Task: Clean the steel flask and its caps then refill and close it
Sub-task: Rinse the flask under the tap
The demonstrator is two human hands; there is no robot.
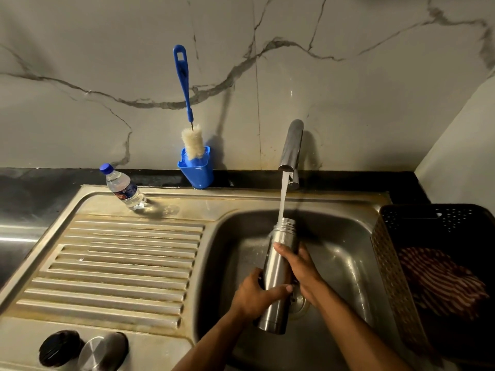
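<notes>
I see the steel flask (278, 266) held upright over the sink basin (345, 253), mouth open and right under the tap (292, 145). Water is running in a stream straight into that mouth. My left hand (257, 295) grips the lower half of the flask, thumb laid across the front, fingers wrapped behind. My right hand (300, 266) grips it higher up, fingers curled round the body from the right side. Both hands are closed on the flask, and its base hangs clear above the drain (298, 302).

Down at the near left corner of the draining board (120, 266) I spot the two caps lying side by side: a black cap (60, 348) and a steel cap (103, 350), just beside each other.

Back on the sink's rim stands a small plastic water bottle (124, 187) with a blue lid. Against the marble wall there's a blue holder (198, 170) with a bottle brush (187, 103) standing in it, bristles down, blue handle up. On the counter to the right sits a dark perforated basket (391, 266) with a red-and-white striped cloth (439, 279) inside.
</notes>
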